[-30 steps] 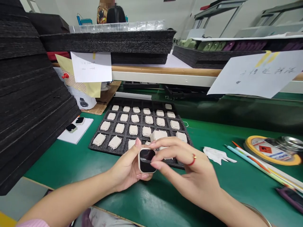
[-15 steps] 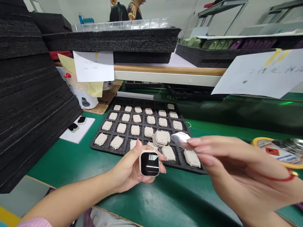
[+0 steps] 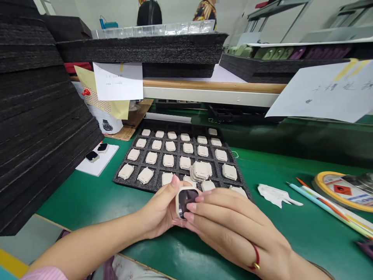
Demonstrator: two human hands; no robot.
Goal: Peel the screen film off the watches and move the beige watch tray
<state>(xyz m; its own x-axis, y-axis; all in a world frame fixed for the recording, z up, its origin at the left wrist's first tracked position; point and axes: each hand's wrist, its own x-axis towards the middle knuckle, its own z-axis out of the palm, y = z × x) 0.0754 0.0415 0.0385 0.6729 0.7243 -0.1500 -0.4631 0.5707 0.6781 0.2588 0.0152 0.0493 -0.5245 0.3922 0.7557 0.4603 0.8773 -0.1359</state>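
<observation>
Left hand (image 3: 159, 212) clamps a watch (image 3: 182, 201), right hand (image 3: 244, 229) touches it, grip unclear; sheet (image 3: 317, 99) reads "卡槽处".

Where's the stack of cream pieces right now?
In the head view, the stack sits on the black tray, right of centre and towards the front, just beyond the right hand.

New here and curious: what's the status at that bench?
Left hand holding pale watch. Right hand partly covering its dark screen. Black foam tray with pale cases just beyond. Nothing visibly blocking.
</observation>
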